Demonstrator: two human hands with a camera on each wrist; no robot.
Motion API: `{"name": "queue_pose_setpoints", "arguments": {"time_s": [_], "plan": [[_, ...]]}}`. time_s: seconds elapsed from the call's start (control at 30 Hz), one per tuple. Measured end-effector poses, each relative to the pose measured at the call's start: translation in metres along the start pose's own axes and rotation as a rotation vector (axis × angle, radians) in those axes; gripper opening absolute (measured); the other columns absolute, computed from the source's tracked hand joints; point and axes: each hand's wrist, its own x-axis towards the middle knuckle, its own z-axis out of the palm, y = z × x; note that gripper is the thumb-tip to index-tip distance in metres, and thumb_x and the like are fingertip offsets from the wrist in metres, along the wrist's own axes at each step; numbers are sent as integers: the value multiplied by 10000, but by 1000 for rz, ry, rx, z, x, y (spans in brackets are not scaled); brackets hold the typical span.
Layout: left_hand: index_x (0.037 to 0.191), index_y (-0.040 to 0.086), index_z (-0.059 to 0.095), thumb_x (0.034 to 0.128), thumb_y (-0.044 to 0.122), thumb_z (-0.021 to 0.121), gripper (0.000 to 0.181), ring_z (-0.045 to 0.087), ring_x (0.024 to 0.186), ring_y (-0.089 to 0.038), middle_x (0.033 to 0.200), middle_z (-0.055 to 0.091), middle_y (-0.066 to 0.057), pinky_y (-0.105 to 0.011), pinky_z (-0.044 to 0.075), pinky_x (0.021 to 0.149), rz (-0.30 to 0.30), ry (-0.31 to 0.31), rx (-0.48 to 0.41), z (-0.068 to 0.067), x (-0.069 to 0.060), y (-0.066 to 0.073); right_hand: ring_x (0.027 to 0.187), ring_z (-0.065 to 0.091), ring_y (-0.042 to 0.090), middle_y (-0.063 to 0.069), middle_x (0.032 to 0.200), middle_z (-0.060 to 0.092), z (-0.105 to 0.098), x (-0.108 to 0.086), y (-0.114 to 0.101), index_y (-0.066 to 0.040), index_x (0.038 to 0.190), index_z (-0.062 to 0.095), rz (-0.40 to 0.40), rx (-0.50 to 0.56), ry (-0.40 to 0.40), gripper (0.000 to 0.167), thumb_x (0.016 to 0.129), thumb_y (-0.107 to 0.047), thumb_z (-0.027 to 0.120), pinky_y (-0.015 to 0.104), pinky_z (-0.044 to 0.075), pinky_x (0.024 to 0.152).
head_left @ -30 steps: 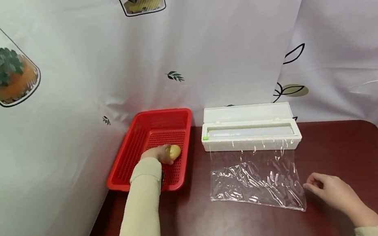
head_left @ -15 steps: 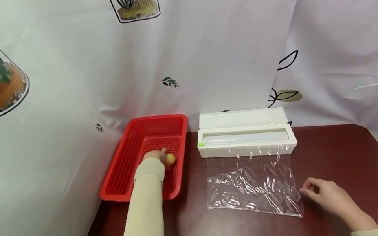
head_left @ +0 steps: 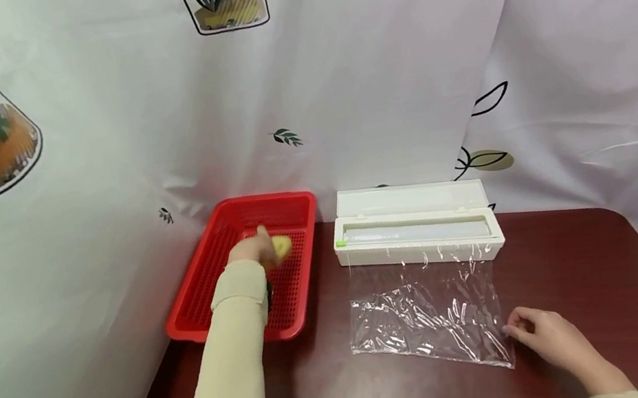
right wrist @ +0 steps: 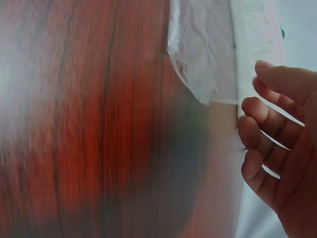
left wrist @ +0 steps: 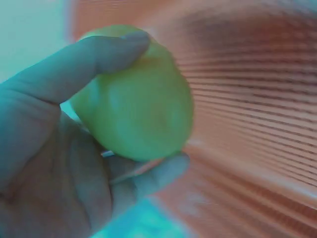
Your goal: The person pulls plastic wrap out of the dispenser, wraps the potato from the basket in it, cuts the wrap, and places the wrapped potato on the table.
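Note:
Inside the red basket [head_left: 188,310], my left hand [head_left: 250,250] grips a rounded yellow-green fruit [head_left: 282,247]. The left wrist view shows the thumb of the left hand [left wrist: 59,119] on top of the fruit [left wrist: 141,106] and fingers curled beneath it. My right hand [head_left: 551,340] hovers by the right edge of the clear film [head_left: 426,321], fingers loosely bent. In the right wrist view nothing is in the right hand [right wrist: 285,124], and the film's corner [right wrist: 198,74] lies apart from the fingertips.
A white film dispenser [head_left: 421,252] with its lid raised stands at the back of the dark red table [head_left: 587,268]; the film extends from its front. A patterned white cloth [head_left: 375,79] hangs behind the table and along the left.
The head view has shifted slightly. My left hand has lifted a little with the fruit in its grip, toward the back of the basket. The right hand has stayed near the film's edge.

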Motion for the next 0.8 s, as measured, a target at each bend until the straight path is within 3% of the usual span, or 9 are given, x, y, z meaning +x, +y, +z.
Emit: {"name": "queue_pose_setpoints", "arguments": {"time_s": [0.03, 0.07, 0.17, 0.3, 0.4, 0.53, 0.67, 0.8], "plan": [[1451, -10, 27, 828, 206, 614, 883, 483, 804, -278, 1015, 511, -201, -383, 422, 708, 68, 33, 26, -8, -6, 6, 512, 358, 4, -122, 584, 415, 0, 0, -1, -226, 732, 573, -5, 5, 2, 157, 796, -201, 714, 233, 301, 481], [1445, 8, 34, 797, 180, 643, 906, 471, 775, -278, 975, 513, -194, -385, 412, 682, 98, 90, -8, -15, -13, 14, 513, 357, 5, -121, 585, 415, 0, 0, -2, -222, 733, 576, -11, 10, 3, 154, 795, -200, 716, 234, 300, 480], [1364, 35, 221, 763, 148, 665, 755, 483, 748, -261, 912, 499, -147, -382, 416, 658, 230, 225, 2, -26, -30, 38, 517, 363, 8, -119, 590, 421, 1, 1, -4, -211, 738, 580, -22, 15, 5, 150, 793, -193, 719, 236, 304, 482], [1273, 99, 395, 741, 170, 732, 634, 514, 859, -280, 1033, 467, -139, -421, 456, 709, 390, 383, 78, -17, -44, 69, 529, 373, 26, -105, 605, 431, 1, 1, -7, -199, 750, 580, -14, 4, -16, 144, 798, -185, 715, 248, 311, 492], [1317, 131, 432, 734, 201, 762, 674, 532, 895, -277, 1116, 468, -142, -425, 472, 746, 495, 444, 98, 6, -48, 86, 534, 374, 35, -97, 610, 433, 1, 0, -7, -198, 752, 581, -3, 1, -40, 141, 802, -187, 712, 252, 309, 496], [1369, 168, 427, 724, 212, 773, 734, 551, 890, -252, 1174, 477, -128, -395, 482, 769, 597, 454, 51, 47, -48, 104, 541, 377, 34, -93, 618, 441, 2, -2, -7, -202, 756, 586, 0, 9, -54, 137, 797, -186, 716, 253, 312, 499], [1371, 136, 406, 704, 201, 787, 771, 559, 949, -232, 1209, 510, -99, -377, 474, 820, 659, 441, -22, 87, -45, 119, 567, 394, 8, -112, 646, 453, 7, -5, -6, -213, 747, 582, -35, 19, -29, 177, 756, -148, 746, 247, 334, 509], [1297, 109, 452, 708, 208, 792, 687, 540, 1030, -196, 1192, 555, -58, -349, 442, 886, 691, 435, -93, 125, -38, 131, 578, 391, -21, -150, 664, 427, 14, -8, -7, -237, 728, 584, -94, 21, -1, 223, 703, -134, 781, 232, 334, 504]]}}
